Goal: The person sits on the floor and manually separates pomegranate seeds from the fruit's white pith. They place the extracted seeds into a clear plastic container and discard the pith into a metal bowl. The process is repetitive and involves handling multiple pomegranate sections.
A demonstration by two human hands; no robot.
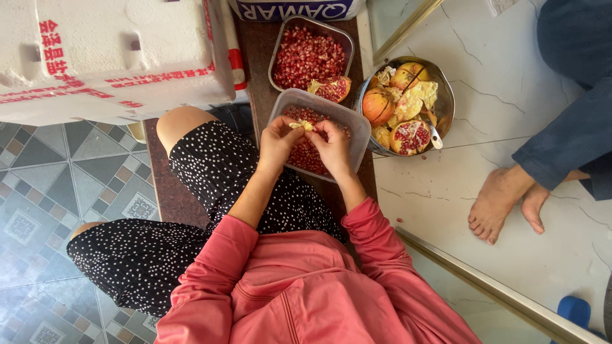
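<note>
Left hand (277, 141) and right hand (331, 143) both pinch a pale pomegranate piece (302, 125) over a clear plastic tub (357, 127) of red seeds.

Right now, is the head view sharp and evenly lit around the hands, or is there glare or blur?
Head view: even daylight and sharp focus on the left hand and right hand over the clear tub; soft glare on the metal bowl rim and white marble floor; wide-angle bending at the edges; no motion blur.
</note>
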